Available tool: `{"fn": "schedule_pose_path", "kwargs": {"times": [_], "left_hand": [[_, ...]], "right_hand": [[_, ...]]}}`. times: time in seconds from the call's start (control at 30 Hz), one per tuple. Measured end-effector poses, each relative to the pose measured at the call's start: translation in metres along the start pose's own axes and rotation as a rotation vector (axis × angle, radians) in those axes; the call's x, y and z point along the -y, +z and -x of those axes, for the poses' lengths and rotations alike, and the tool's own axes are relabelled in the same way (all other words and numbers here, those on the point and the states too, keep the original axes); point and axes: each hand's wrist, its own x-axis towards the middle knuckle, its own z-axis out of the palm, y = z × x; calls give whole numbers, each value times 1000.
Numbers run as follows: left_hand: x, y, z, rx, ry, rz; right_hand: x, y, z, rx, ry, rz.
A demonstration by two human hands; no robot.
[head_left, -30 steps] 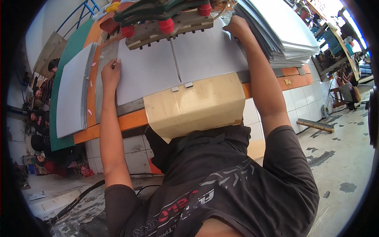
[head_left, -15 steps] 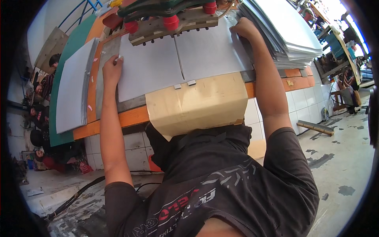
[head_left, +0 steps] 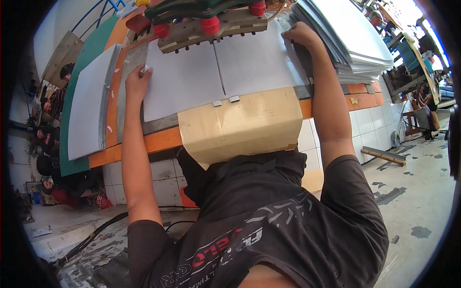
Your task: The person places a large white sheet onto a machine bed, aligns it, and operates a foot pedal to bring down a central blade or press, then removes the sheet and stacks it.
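A wide white sheet (head_left: 182, 79) lies flat on a grey board, with a thin dark strip (head_left: 218, 67) running down its middle. At the sheet's left edge is my left hand (head_left: 137, 85), thumb and fingers closed on the margin. My right hand (head_left: 303, 36) reaches farther out, its fingers pinched together at the right edge; the fingertips are partly hidden. Above the far part of the sheet hangs a wooden beam (head_left: 213, 34) with red cups and a green frame. A cream flap (head_left: 240, 122) hangs over the near table edge, below two small pale blocks (head_left: 234, 99).
A tall stack of white sheets (head_left: 357, 41) stands at the right, and a lower pile (head_left: 89, 103) lies left on a green board (head_left: 67, 156). The table has an orange edge (head_left: 163, 142). A wooden-backed bar (head_left: 384, 156) lies on the floor. Several people are at far left.
Both hands stay at the sheet's edges. The left thumb and forefinger have shifted slightly; the sheet and beam look nearly the same.
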Motion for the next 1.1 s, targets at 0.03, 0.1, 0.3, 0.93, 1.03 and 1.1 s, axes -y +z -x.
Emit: {"fn": "schedule_pose_path", "kwargs": {"times": [0.03,0.1,0.3,0.93,1.03,1.1], "left_hand": [[1,-1,1,1,2,-13],[2,-3,4,-12,-16,-5],[4,-6,3,-14,-8,19],[10,-5,2,-3,-34,103],[9,-3,4,-12,-47,151],[12,-3,2,-7,-41,133]], "right_hand": [[4,0,1,3,-3,-1],[13,-1,4,12,25,7],[0,1,2,-41,-11,22],[4,0,4,-11,23,-9],[0,0,1,-9,6,-20],[2,0,0,3,-1,-4]]}}
